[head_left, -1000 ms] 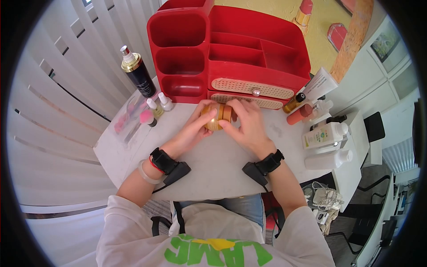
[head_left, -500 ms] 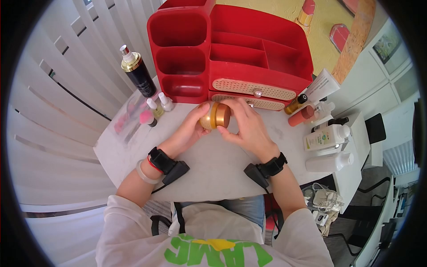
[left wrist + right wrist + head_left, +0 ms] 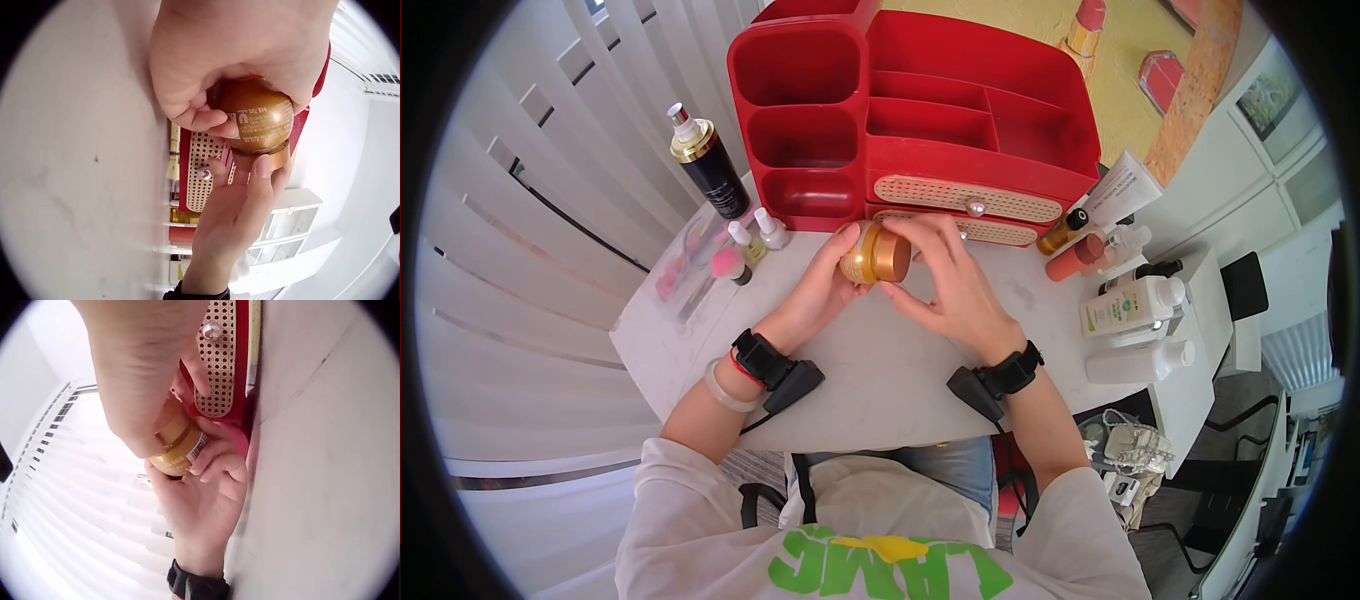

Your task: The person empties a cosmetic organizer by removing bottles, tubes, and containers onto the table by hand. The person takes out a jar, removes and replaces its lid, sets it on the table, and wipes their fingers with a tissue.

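While tilted above the table, round gold jar, printed label, left hand cupping, right hand pinching lid.

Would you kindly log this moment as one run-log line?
left hand: grips gold jar | right hand: grips its lid end | jar: raised before red organizer

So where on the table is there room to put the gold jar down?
The bare white tabletop between the two wrists and the near edge is free. The left side is partly free near the small nail polish bottles. It is crowded on the right, by the white lotion bottles, and at the back, where the red organizer stands. Both hands hold the gold jar.
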Demonstrator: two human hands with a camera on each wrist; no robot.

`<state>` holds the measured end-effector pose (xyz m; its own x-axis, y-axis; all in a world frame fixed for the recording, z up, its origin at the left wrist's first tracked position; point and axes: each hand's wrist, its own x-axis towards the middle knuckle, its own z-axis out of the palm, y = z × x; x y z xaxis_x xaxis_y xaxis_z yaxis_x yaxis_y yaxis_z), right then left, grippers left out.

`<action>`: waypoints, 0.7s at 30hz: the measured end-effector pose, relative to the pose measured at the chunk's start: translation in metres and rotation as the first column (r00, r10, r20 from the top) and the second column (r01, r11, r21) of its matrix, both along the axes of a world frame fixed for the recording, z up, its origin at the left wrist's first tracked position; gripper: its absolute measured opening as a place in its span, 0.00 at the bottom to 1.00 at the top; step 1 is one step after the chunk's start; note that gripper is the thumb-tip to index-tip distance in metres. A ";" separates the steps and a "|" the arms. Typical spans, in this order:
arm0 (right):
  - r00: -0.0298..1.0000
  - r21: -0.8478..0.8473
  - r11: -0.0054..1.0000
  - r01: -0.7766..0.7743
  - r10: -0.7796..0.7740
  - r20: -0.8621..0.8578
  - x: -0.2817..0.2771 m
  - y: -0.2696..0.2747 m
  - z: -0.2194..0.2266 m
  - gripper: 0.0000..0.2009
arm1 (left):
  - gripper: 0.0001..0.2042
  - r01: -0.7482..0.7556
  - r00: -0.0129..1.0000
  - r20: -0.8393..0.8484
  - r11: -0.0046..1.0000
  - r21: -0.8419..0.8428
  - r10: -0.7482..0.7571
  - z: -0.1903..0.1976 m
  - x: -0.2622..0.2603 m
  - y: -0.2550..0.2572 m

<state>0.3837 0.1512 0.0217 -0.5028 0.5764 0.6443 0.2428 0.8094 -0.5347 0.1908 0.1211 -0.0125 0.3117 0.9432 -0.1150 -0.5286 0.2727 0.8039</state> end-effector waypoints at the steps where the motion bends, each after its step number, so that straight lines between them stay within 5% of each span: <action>1: 0.998 0.075 0.997 -0.002 0.007 -0.068 -0.001 0.001 0.001 0.24 | 0.19 -0.033 0.999 0.017 0.999 -0.017 0.034 0.001 0.002 0.000; 2: 0.998 0.076 0.997 -0.002 0.007 -0.066 0.001 0.000 0.000 0.24 | 0.19 -0.034 0.999 0.019 0.999 -0.017 0.034 0.004 0.005 -0.001; 4: 0.998 -0.226 0.972 0.057 -0.049 0.041 0.007 -0.002 -0.004 0.23 | 0.19 -0.067 0.994 -0.079 0.995 0.073 0.073 0.009 0.010 -0.005; 8: 0.975 -0.345 0.928 0.143 -0.072 0.211 0.009 -0.002 -0.002 0.23 | 0.19 -0.080 0.992 -0.088 0.989 0.124 0.092 -0.001 0.012 -0.003; 11: 0.988 -0.301 0.950 0.084 -0.041 0.147 0.006 -0.002 -0.002 0.23 | 0.20 -0.058 0.993 -0.095 0.991 0.122 0.070 -0.006 0.005 0.001; 13: 0.998 -0.072 0.997 0.031 -0.026 0.064 0.006 0.000 -0.004 0.26 | 0.24 -0.066 0.996 -0.062 0.996 0.067 0.070 -0.008 0.002 0.003; 19: 0.996 0.054 0.997 -0.058 0.062 -0.063 0.007 0.004 -0.006 0.30 | 0.21 -0.172 0.977 0.118 0.983 -0.068 0.179 0.009 0.006 0.001; 21: 0.994 0.083 0.995 -0.051 0.059 -0.088 0.006 0.005 -0.007 0.31 | 0.21 -0.090 0.980 0.176 0.995 -0.032 0.094 0.001 -0.002 0.002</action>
<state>0.3898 0.1563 0.0151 -0.4702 0.4936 0.7316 0.1506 0.8617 -0.4846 0.1889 0.1232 -0.0116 0.2407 0.9666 -0.0881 -0.6858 0.2336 0.6893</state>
